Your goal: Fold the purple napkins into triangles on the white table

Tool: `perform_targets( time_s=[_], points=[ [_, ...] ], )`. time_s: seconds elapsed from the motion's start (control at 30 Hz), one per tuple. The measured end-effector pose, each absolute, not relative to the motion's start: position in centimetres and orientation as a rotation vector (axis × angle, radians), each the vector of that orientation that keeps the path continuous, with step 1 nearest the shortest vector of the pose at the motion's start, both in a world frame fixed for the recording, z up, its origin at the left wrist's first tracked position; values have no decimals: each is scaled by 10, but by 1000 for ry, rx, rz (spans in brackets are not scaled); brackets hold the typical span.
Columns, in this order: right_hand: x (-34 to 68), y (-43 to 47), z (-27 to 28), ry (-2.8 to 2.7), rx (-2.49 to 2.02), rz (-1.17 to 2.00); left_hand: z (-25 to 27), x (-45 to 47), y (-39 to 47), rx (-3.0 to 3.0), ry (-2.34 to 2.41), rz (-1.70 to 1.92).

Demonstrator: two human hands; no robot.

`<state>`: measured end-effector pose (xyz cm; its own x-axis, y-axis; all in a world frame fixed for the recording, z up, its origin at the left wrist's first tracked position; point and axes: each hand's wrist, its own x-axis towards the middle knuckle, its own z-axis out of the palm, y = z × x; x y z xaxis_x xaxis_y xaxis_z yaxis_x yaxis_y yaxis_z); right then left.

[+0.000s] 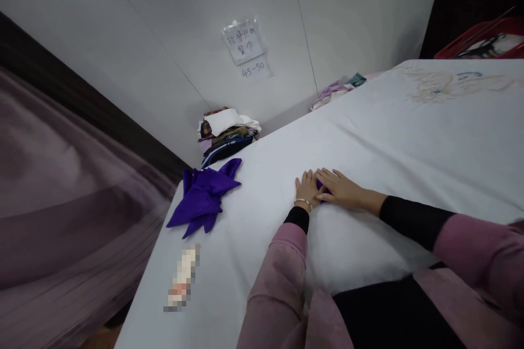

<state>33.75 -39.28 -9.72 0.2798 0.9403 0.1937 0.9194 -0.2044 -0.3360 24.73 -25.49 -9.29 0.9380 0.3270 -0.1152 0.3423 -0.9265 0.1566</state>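
Observation:
A small piece of purple cloth (pixel 323 185), likely a folded napkin, lies on the white-covered table, mostly hidden under my hands. My left hand (pixel 308 188) rests flat beside its left edge, fingers stretched out and pointing away from me. From the right, my right hand (pixel 339 189) lies over the cloth with its fingers extended, the fingertips close to my left hand. Neither hand is closed around the cloth. Farther left on the table sits a loose heap of purple cloths (pixel 204 196) with pointed corners.
A blurred-out object (pixel 183 278) lies near the table's left edge. Beyond the table (pixel 262 261) stand a stack of folded clothes (pixel 228 133) and more fabric (pixel 333 90) against the wall. A handwritten paper (pixel 244 43) hangs there. A red basket (pixel 458 43) stands at far right; a sheer curtain (pixel 61 218) hangs left.

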Motion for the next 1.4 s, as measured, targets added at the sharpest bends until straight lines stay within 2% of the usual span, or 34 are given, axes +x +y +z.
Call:
perform_targets(
  time_s=[0.27, 0.47, 0.77, 0.9, 1.1, 1.23, 1.4],
  points=[
    [342, -389, -128, -1690, -2170, 74, -100, 244, -251, 2912, 628, -13],
    [336, -387, -111, -1677, -2189, 176, -97, 229, -239, 2936, 870, -38],
    [334, -387, -101, -1642, -2200, 297, -85, 192, -224, 2992, 956, -138],
    [331, -387, -96, -1621, -2203, 338, -86, 191, -225, 2933, 1115, 36],
    [331, -387, -96, -1596, -2170, 284, -61, 216, -263, 2904, 732, 251],
    [333, -387, -101, -1609, -2158, 228, -38, 218, -277, 2882, 680, 372],
    [336, -387, -113, -1658, -2180, 134, -52, 219, -291, 2989, 527, 192]
  ],
)
